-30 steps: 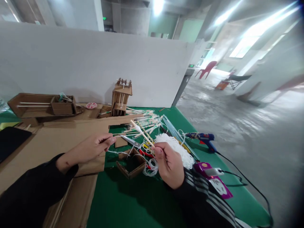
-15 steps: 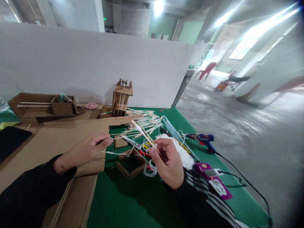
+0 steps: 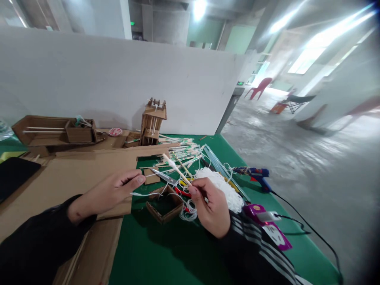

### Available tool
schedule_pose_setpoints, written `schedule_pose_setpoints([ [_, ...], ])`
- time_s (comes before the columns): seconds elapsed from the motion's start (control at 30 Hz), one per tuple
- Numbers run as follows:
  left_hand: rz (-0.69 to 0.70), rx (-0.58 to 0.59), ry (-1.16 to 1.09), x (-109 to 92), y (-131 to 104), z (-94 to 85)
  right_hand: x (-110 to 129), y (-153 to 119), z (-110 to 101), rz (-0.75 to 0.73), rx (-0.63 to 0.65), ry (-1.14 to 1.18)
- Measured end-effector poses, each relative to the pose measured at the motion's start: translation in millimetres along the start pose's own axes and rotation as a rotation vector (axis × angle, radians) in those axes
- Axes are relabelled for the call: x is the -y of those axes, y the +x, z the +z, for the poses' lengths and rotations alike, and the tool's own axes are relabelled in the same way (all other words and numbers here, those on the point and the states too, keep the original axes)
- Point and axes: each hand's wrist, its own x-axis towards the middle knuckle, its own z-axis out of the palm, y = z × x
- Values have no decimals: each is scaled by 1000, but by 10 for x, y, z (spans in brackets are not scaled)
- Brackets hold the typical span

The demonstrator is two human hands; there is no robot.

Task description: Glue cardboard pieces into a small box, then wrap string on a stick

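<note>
My right hand (image 3: 210, 206) pinches a thin wooden stick (image 3: 180, 173) with white string wound near its upper end. At the left, my left hand (image 3: 118, 190) holds a taut white string (image 3: 152, 173) between thumb and fingers; the string runs toward the stick. A loose string end (image 3: 139, 194) hangs below my left hand. Under and between the hands lie an open cardboard frame (image 3: 163, 217), scissors (image 3: 163, 176), a small cardboard square (image 3: 152, 176) and a coil of white string (image 3: 189, 211). A heap of white string (image 3: 221, 186) sits behind my right hand.
Wooden sticks (image 3: 187, 152) are scattered behind the hands, near a cardboard tower (image 3: 152, 122). A blue glue gun (image 3: 255, 175) and purple power strip (image 3: 271, 227) are at right. Cardboard sheets (image 3: 97, 162) cover the left of the green table (image 3: 142, 253); a cardboard box (image 3: 44, 132) stands behind.
My left hand has moved slightly right, closer to the stick. The stick in my right hand has tilted further left.
</note>
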Motion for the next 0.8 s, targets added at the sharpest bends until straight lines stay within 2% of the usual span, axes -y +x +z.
schedule_pose_setpoints([
  [0.07, -4, 27, 38, -18, -3, 17, 7, -1, 1, -18, 14, -34],
  [0.23, 5, 57, 30, -120, -12, 69, 28, -25, 19, 60, 17, 76],
  [0.4, 37, 86, 58, -221, -17, 86, 56, -18, 13, -31, 72, 2],
  [0.57, 33, 98, 67, -205, -22, 98, 65, -37, 28, 51, 100, 71],
  [0.73, 28, 109, 74, -195, -34, 125, 74, -42, 19, -46, 129, -12],
  [0.8, 22, 130, 75, -204, -42, 133, 82, -41, 21, -42, 150, -9],
])
